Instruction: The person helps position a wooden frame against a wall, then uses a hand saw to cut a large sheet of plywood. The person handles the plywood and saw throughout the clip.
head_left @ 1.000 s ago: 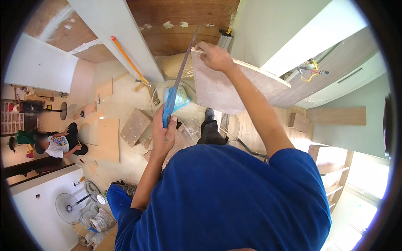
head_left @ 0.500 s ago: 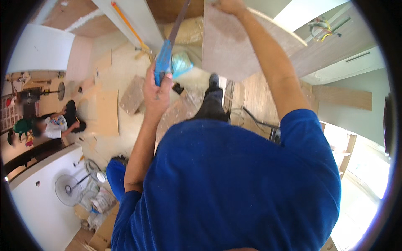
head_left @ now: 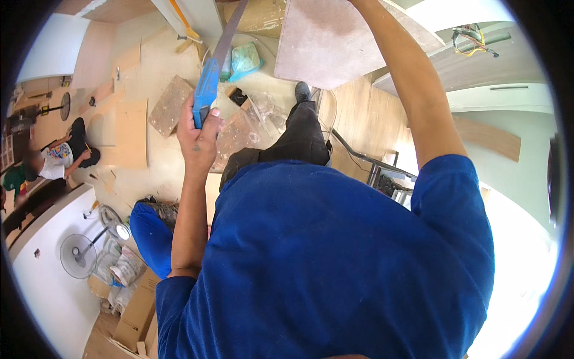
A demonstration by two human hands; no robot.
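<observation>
My left hand is closed around the blue handle of a handsaw. The saw's dark blade points up and away, toward the top edge. Ahead and to the right stands a pale wooden board with a brownish patch and a curved edge. My right forearm reaches along the board's right part. The right hand itself lies beyond the top edge, so its fingers are hidden. Between the saw and the board, a blue-green plastic bag lies on the floor.
A stained board and scattered offcuts lie left of my legs. Farther left sits another person. A standing fan, sacks and a cardboard box are at lower left. Loose wires hang at upper right.
My left hand and the saw have shifted left and slightly down in the picture. The right hand has passed out of view over the top edge. The whole view has shifted too.
</observation>
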